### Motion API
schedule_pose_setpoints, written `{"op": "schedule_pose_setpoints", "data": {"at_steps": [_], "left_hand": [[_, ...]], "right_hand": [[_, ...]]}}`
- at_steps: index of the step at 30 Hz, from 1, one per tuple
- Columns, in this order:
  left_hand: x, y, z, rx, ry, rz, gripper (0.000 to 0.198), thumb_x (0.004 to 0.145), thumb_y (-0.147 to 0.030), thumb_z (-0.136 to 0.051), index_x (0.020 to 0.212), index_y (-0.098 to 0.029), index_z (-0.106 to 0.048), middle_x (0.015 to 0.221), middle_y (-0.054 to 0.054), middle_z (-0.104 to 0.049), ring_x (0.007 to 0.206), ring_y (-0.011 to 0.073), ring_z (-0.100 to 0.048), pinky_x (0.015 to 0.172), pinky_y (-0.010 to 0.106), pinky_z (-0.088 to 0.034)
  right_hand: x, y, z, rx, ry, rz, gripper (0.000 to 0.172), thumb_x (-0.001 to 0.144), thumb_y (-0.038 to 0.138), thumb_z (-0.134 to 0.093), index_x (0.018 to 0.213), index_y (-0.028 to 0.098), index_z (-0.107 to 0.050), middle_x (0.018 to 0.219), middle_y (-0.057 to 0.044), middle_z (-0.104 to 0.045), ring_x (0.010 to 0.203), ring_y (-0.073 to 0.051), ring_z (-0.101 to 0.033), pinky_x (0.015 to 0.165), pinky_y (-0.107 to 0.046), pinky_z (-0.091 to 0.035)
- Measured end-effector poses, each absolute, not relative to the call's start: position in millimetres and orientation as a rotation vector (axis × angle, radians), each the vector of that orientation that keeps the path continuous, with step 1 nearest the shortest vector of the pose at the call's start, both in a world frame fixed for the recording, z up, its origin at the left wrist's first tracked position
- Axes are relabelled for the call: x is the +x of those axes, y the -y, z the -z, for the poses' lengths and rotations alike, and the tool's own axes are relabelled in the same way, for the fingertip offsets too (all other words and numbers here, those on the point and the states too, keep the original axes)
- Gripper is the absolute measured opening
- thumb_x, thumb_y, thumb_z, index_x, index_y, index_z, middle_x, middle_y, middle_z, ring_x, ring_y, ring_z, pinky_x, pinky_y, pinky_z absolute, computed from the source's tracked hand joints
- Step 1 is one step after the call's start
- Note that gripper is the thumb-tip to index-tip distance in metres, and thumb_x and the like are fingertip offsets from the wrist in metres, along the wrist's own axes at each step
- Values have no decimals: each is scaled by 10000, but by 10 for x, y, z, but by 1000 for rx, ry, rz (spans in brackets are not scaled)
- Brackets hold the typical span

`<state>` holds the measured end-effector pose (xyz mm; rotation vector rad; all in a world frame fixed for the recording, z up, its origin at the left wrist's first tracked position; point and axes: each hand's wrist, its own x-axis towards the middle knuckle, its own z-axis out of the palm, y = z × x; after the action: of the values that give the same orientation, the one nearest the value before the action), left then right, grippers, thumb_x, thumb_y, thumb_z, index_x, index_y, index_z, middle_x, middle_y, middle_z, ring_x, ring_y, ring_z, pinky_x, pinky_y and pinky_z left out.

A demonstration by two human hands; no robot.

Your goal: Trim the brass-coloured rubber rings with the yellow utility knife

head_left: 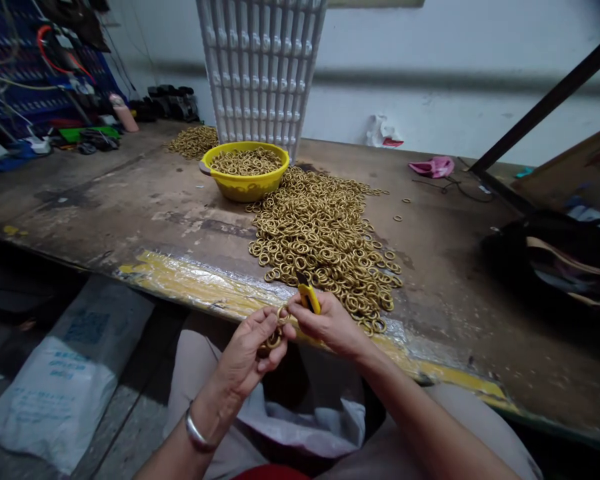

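My left hand (253, 350) is closed around a few brass rings (273, 340) and pinches one ring up between thumb and fingertips. My right hand (325, 323) grips a small yellow-handled cutter (307, 295), its tip pointing up, and touches the same ring (283, 315). Both hands hover just in front of the workbench edge (205, 293), over my lap. A large heap of brass rings (320, 240) lies on the bench right behind my hands. A yellow bowl (245, 183) filled with rings sits further back.
A white plastic lattice crate (261, 67) stands behind the bowl. A second ring pile (193, 140) lies back left. Tools and cables clutter the far left. A pink cloth (433, 167) and dark bag (555, 257) sit right. A white sack (55, 387) lies on the floor.
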<state>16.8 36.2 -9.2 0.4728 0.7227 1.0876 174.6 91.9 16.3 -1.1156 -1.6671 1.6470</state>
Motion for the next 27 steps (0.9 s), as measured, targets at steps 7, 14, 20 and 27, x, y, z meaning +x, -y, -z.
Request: {"op": "schedule_pose_setpoints", "data": {"at_steps": [7,14,20,27], "left_hand": [[132,-316,39,522,-781,-1069,280,764,-351,-729,830,-116,-591,724,32,-606,412,22,-435,342,123,-195],[85,-318,0,731,-932,-1170,292,766,-376,-711,747,-142,-537,637,-6,-548,418,34,-419,347,134,-175],[52,-304,87,876,-1007,-1181,251,805,-379,-668,782,-152,-562,571,-42,-442,408,35,-350,375,167,-167],[-84,-270,73,1072,-1068,-1130,185,860,-324,-612,784,-158,-583,598,-27,-422,488,67,-362,471,206,-256]], "right_hand": [[1743,-872,-152,-1026,1843,-1422,277,875,374,-499,689,171,-533,614,31,-455,568,-96,-394,557,-219,-317],[1757,-776,-15,-1147,2415,-597,101,804,143,-583,902,164,-578,835,-39,-607,738,-154,-536,638,-243,-341],[1748,-752,-35,-1312,2570,-370,44,850,193,-574,888,171,-581,876,-56,-636,738,-165,-570,615,-255,-337],[1682,-800,-18,-1396,2656,-331,105,877,172,-506,934,185,-594,873,-48,-664,710,-174,-593,577,-275,-309]]}}
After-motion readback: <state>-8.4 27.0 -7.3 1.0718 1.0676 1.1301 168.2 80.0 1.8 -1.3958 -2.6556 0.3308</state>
